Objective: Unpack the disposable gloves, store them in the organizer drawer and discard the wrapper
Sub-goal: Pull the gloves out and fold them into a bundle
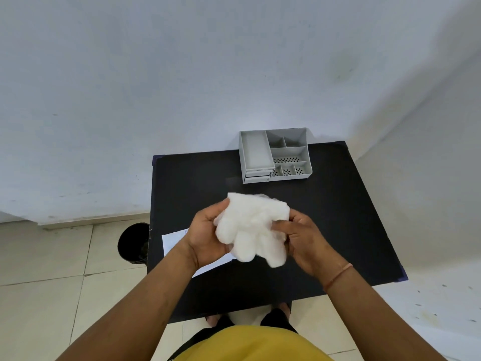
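A stack of white translucent disposable gloves [252,227] hangs above the middle of the black table [338,209], glove fingers pointing toward me. My left hand [205,235] grips its left side, thumb on top. My right hand [303,238] pinches its right side. The flat white wrapper [175,241] lies on the table under my left wrist, partly hidden. The grey organizer [276,155] stands at the table's far edge, with its small drawers [257,175] at the front left pushed in.
A black round bin [132,243] stands on the tiled floor just left of the table. A pale wall rises behind the table. My feet show below the table's near edge.
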A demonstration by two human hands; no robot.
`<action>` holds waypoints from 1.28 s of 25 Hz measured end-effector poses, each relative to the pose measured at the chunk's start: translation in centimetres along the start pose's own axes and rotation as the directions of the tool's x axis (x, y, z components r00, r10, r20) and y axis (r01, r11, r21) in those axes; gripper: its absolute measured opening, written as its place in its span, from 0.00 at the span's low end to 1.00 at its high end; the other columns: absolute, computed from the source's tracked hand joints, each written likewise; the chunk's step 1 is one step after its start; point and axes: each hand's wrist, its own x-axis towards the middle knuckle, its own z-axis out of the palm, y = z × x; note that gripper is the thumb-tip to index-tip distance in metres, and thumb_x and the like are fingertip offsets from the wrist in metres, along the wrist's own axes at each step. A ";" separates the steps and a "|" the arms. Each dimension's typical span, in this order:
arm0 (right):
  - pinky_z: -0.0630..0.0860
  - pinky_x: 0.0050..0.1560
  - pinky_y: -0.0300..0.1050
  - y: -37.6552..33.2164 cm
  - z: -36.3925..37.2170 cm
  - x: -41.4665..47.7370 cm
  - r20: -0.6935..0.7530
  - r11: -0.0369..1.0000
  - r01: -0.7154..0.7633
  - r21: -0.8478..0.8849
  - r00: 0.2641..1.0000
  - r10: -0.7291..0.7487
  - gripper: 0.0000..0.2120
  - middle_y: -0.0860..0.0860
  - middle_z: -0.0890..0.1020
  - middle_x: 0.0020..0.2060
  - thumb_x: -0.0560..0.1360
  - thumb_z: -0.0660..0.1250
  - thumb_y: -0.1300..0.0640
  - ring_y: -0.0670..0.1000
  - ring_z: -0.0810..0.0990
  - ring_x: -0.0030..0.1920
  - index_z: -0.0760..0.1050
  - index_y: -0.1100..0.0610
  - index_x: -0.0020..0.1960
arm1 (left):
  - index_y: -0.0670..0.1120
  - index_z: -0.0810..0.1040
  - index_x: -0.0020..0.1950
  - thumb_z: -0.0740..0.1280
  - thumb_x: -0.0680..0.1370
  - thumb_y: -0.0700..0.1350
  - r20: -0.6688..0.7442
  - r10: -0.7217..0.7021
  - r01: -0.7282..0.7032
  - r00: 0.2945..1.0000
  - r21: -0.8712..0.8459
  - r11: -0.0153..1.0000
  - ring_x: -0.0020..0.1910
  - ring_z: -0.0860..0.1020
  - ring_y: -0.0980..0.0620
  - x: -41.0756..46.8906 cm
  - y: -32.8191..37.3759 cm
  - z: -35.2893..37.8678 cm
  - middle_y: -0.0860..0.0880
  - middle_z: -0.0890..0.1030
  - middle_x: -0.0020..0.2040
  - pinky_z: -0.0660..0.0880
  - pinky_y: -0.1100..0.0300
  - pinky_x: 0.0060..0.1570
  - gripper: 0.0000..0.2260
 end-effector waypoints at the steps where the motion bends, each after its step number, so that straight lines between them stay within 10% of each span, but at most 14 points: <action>1: 0.86 0.54 0.59 -0.2 -0.2 0.0 -0.044 0.996 0.033 -0.082 0.998 -0.036 0.15 0.58 0.88 0.58 0.79 0.70 0.65 0.64 0.86 0.60 0.82 0.57 0.64 | 0.43 0.86 0.67 0.61 0.86 0.53 -0.002 0.008 -0.007 1.000 0.090 0.996 0.60 0.85 0.39 -0.2 0.1 0.3 0.41 0.87 0.62 0.75 0.41 0.65 0.21; 4: 0.85 0.57 0.61 -1.2 -1.7 0.0 -0.029 0.993 0.046 -0.113 0.998 -0.049 0.14 0.56 0.89 0.56 0.78 0.71 0.66 0.62 0.87 0.59 0.84 0.56 0.62 | 0.42 0.83 0.69 0.72 0.82 0.46 -0.036 0.071 -0.057 0.997 0.304 0.951 0.69 0.81 0.32 0.5 0.6 0.8 0.38 0.86 0.66 0.72 0.30 0.73 0.17; 9: 0.88 0.42 0.51 -2.9 -3.5 0.8 0.014 0.913 -0.128 0.386 0.991 0.133 0.17 0.59 0.89 0.50 0.80 0.64 0.65 0.56 0.90 0.44 0.80 0.61 0.68 | 0.46 0.84 0.71 0.60 0.82 0.68 -0.105 0.098 -0.108 0.990 -0.098 0.989 0.46 0.90 0.43 1.5 1.0 1.4 0.42 0.89 0.58 0.83 0.54 0.36 0.31; 12: 0.85 0.30 0.45 -2.3 -3.7 0.9 0.135 0.782 -0.330 0.529 0.942 0.307 0.25 0.65 0.86 0.52 0.74 0.69 0.60 0.58 0.89 0.35 0.77 0.67 0.70 | 0.43 0.76 0.78 0.62 0.83 0.59 -0.156 0.062 -0.062 0.986 0.000 0.998 0.66 0.84 0.36 2.3 -1.3 3.2 0.37 0.82 0.72 0.83 0.42 0.58 0.28; 18: 0.83 0.31 0.43 -1.7 -7.2 0.7 0.159 0.878 -0.390 0.277 0.920 0.358 0.15 0.63 0.86 0.56 0.84 0.64 0.58 0.58 0.87 0.40 0.83 0.63 0.65 | 0.42 0.81 0.74 0.61 0.79 0.72 -0.086 -0.025 0.017 0.996 -0.091 0.996 0.69 0.80 0.32 2.9 -4.1 5.4 0.35 0.80 0.73 0.76 0.34 0.67 0.39; 21: 0.79 0.39 0.45 -3.6 -9.9 0.9 0.141 0.943 -0.331 -0.032 0.933 0.332 0.14 0.61 0.85 0.56 0.83 0.65 0.57 0.58 0.83 0.48 0.85 0.60 0.62 | 0.39 0.80 0.74 0.70 0.79 0.62 -0.100 -0.043 0.049 0.994 0.059 0.997 0.65 0.82 0.38 3.1 -4.0 6.1 0.37 0.81 0.73 0.82 0.44 0.59 0.33; 25: 0.75 0.28 0.39 -5.7 -11.7 1.3 0.125 0.949 -0.306 -0.078 0.941 0.314 0.16 0.54 0.85 0.39 0.84 0.64 0.49 0.49 0.81 0.33 0.86 0.59 0.53 | 0.38 0.82 0.70 0.78 0.75 0.44 -0.103 -0.026 0.054 0.994 0.285 0.957 0.60 0.85 0.39 3.8 -4.4 7.5 0.31 0.80 0.72 0.83 0.49 0.49 0.24; 29: 0.82 0.57 0.57 -5.4 -12.9 2.3 0.171 0.938 -0.271 0.218 0.956 0.236 0.28 0.59 0.87 0.51 0.81 0.62 0.36 0.58 0.86 0.51 0.84 0.58 0.62 | 0.40 0.81 0.68 0.77 0.75 0.39 -0.216 0.118 -0.097 0.969 0.104 0.990 0.56 0.87 0.40 4.7 -6.9 9.3 0.34 0.82 0.70 0.86 0.45 0.51 0.22; 32: 0.77 0.66 0.70 -4.8 -13.8 1.9 0.258 0.924 -0.249 0.292 0.950 0.175 0.22 0.64 0.83 0.66 0.81 0.67 0.49 0.66 0.83 0.65 0.78 0.58 0.72 | 0.41 0.79 0.69 0.74 0.77 0.52 -0.098 0.127 -0.123 0.987 0.050 0.991 0.60 0.85 0.36 4.2 -7.6 11.2 0.35 0.84 0.66 0.82 0.37 0.63 0.24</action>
